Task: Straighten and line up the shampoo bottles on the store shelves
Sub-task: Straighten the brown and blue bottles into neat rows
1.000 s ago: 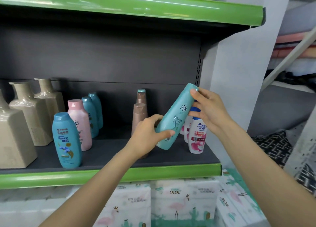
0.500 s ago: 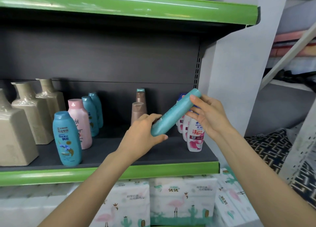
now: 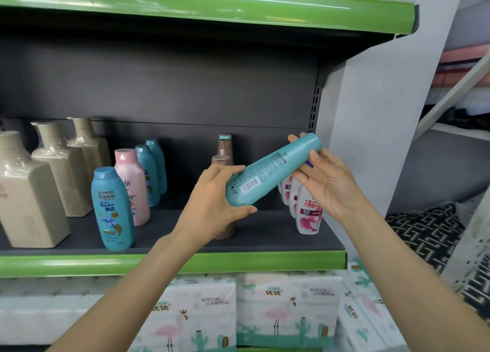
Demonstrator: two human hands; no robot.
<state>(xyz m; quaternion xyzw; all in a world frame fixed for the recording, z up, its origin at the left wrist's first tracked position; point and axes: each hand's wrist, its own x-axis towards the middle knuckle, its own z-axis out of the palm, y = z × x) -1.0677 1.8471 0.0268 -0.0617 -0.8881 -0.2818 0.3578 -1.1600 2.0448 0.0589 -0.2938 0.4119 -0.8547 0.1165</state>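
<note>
- Since the earlier pictures, the teal bottle (image 3: 267, 175) is being turned over, so its back label with the barcode is now facing us, and it is lying more tilted than a second ago.
- Both hands are still holding it up in the air in front of the shelf (image 3: 169, 235), above the dark shelf floor, not touching it.
- The left hand (image 3: 214, 205) is gripping the fat bottom end, with its fingers curled over the top and the thumb under.
- The right hand (image 3: 326, 181) is holding the thin cap end, with its fingers (image 3: 298, 139) wrapped behind the bottle and the thumb on the front.
- The shelf is having a dark grey floor and back wall, and a green front edge (image 3: 169, 262).
- Another green shelf (image 3: 206, 4) is sitting above, leaving lots of open room over the bottles.
- A grey side wall (image 3: 376, 128) is closing the shelf on the right.
- Near that wall, white and pink bottles (image 3: 307, 213) are standing in a row going back.
- Two brown bottles (image 3: 225, 150) are standing behind the left hand, partly hidden.
- A blue bottle (image 3: 112, 208) is standing near the front edge, with a pink bottle (image 3: 132, 187) just behind it and two more teal ones (image 3: 152, 171) further back.
- Big beige bottles (image 3: 29, 192) are standing at the far left.
- A wide bare gap is lying between the blue bottle and the brown bottles.
- Tissue packs (image 3: 286, 306) with flamingos are sitting under the shelf.
</note>
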